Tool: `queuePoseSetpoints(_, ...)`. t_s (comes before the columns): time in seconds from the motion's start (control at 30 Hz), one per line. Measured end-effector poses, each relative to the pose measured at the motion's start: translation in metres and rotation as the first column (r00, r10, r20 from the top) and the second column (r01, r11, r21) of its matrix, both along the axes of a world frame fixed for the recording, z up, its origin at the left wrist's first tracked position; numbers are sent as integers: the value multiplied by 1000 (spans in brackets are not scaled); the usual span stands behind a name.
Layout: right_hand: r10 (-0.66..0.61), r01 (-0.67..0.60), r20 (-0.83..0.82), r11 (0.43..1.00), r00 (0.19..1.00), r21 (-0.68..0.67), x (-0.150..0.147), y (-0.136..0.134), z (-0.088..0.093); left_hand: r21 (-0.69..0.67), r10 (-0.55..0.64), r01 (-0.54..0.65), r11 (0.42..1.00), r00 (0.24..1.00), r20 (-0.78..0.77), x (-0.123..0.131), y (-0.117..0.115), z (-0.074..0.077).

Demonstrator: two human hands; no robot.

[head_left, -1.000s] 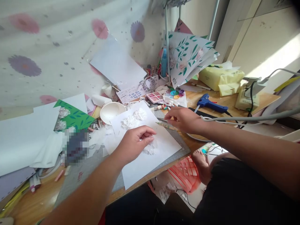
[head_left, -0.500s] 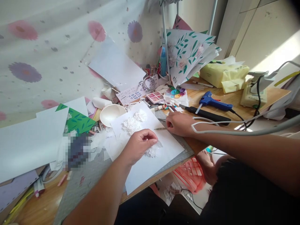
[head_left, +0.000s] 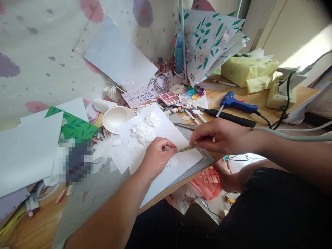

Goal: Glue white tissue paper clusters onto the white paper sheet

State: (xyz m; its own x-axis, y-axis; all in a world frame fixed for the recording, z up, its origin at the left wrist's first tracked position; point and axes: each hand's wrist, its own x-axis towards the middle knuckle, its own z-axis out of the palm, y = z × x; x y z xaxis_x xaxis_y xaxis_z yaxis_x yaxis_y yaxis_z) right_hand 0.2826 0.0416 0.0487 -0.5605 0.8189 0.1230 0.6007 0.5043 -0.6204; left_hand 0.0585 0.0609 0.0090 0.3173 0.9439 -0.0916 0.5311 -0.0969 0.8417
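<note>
My left hand [head_left: 158, 157] is closed in a pinch above a white paper sheet [head_left: 153, 188]. The thin white paper piece seen in it earlier is mostly hidden by the fingers now. My right hand [head_left: 220, 135] grips a slim pale stick with green patterning [head_left: 187, 148], like a pencil, whose tip meets my left fingertips. Ruffled white paper flowers [head_left: 143, 132] lie on the sheet beyond my left hand. Another white ruffled bit [head_left: 169, 163] is partly covered beneath it. A slender metal tool [head_left: 184, 126], perhaps tweezers, lies past the sheet's right side.
A grey cutting mat [head_left: 101, 193] lies under the sheet. Behind are a white bowl [head_left: 118, 119], a pink palette [head_left: 169, 98] and several pens. A blue glue gun [head_left: 237, 103], a black-handled tool [head_left: 230, 118] and a yellow tissue pack [head_left: 249, 74] stand right. A cable crosses near my right forearm.
My right hand has lifted from the table and moved toward my left hand, with the patterned stick now in it. My left hand stays pinched over the sheet. The view has tilted downward.
</note>
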Motion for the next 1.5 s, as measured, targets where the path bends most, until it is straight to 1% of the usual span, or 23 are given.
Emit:
queuePoseSetpoints(0.07,18,-20,82,1000,996,22,-4,-4,-1,52,-10,14,999,997,-79,1,2,-2)
queuePoseSetpoints(0.17,10,-14,125,1000,992,28,-13,-5,-4,76,-5,16,997,989,-146,1,4,-3)
queuePoseSetpoints(0.4,-16,4,186,998,982,66,-24,0,-13,71,-28,43,997,979,-200,0,5,-2)
queuePoseSetpoints(0.5,-13,1,202,998,979,59,-26,1,-14,72,-65,82,994,975,-214,-1,6,1)
queuePoseSetpoints(0.57,-11,1,211,999,977,47,-27,1,-14,33,-101,109,993,976,-193,-3,8,4)
queuePoseSetpoints(0.7,-3,-6,210,999,978,44,-28,6,-17,-128,-116,100,987,986,-119,-9,13,10)
queuePoseSetpoints(0.87,-31,35,242,999,970,-13,-30,17,-27,-170,-154,137,976,984,-89,-16,17,9)
queuePoseSetpoints(1.0,-14,26,210,998,978,-52,-30,22,-30,-213,-187,165,963,979,-87,-17,17,10)
queuePoseSetpoints(1.13,-51,67,172,994,984,-90,-26,24,-32,-221,-214,191,956,973,-87,-19,16,16)
queuePoseSetpoints(1.23,-66,81,118,989,991,-123,-21,25,-36,-156,-297,284,946,953,-66,-23,17,17)
queuePoseSetpoints(1.3,-117,126,65,977,991,-173,-19,26,-36,-92,-351,344,934,933,-81,-26,18,17)
queuePoseSetpoints(1.4,-222,197,-53,934,974,-298,-16,25,-30,-30,-369,369,929,916,-155,-26,17,15)
queuePoseSetpoints(1.47,-228,178,-110,922,967,-344,-15,24,-24,12,-365,375,927,909,-201,-24,16,15)
queuePoseSetpoints(1.5,-208,161,-110,929,972,-333,-15,23,-22,28,-366,381,924,905,-217,-23,15,14)
